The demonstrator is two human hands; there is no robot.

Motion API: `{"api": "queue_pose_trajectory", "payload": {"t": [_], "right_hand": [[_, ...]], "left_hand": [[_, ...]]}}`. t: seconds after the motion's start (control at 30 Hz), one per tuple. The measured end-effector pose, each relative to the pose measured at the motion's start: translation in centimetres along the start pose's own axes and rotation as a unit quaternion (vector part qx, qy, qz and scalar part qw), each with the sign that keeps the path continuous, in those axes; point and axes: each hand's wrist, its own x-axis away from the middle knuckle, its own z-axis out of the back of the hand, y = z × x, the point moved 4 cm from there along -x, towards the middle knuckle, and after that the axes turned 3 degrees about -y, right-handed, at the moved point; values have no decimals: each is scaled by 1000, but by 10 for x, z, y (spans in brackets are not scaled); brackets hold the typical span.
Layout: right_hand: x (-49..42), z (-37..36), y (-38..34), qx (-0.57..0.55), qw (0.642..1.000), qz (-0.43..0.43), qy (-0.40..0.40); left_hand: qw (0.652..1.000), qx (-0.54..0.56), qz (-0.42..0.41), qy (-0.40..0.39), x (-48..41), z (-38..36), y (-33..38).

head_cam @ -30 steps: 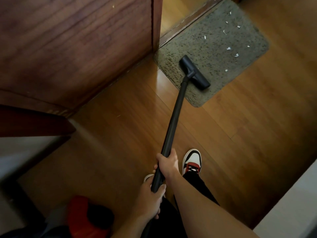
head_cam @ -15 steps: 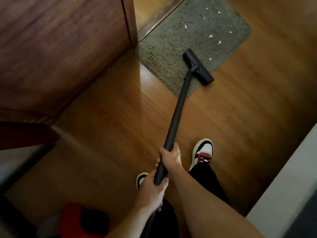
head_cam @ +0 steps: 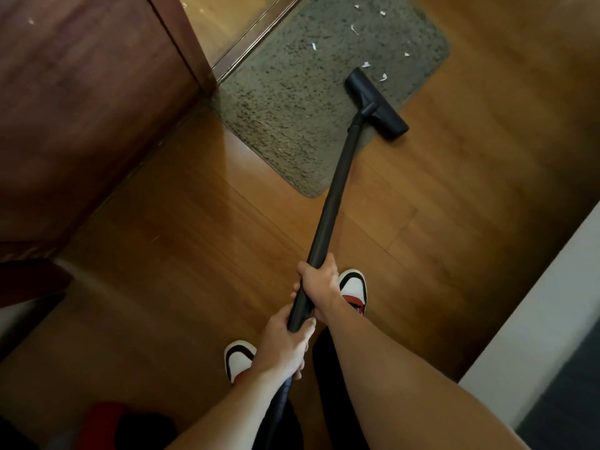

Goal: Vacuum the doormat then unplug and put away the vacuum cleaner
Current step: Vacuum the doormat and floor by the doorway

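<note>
A grey-green speckled doormat (head_cam: 292,102) lies on the wooden floor by the door threshold, with several white paper scraps (head_cam: 354,29) on its far right part. The black vacuum floor head (head_cam: 376,103) rests at the mat's near right edge, partly over the bare floor. A long black wand (head_cam: 337,186) runs from the head back to me. My right hand (head_cam: 319,282) grips the wand higher up. Just below it, my left hand (head_cam: 285,347) holds the wand's lower end, where the hose starts.
A dark wooden door (head_cam: 84,102) stands at the left, with a metal threshold strip (head_cam: 256,34) behind the mat. A white wall edge (head_cam: 535,306) runs along the right. The red and black vacuum body (head_cam: 113,423) sits at bottom left. My two sneakers (head_cam: 354,287) stand on the floor.
The floor head has moved to the right across the mat, from its near middle to its near right edge. Both hands have kept their hold on the wand.
</note>
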Motion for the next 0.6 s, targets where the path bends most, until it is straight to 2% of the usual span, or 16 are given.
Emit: {"api": "queue_pose_trajectory", "payload": {"t": [0.37, 0.6], "right_hand": [[-30, 48, -60, 15, 999, -18, 36], [-28, 22, -52, 21, 999, -23, 40]], "left_hand": [[999, 36, 10, -32, -27, -35, 73], [999, 26, 9, -29, -28, -9, 59]]}}
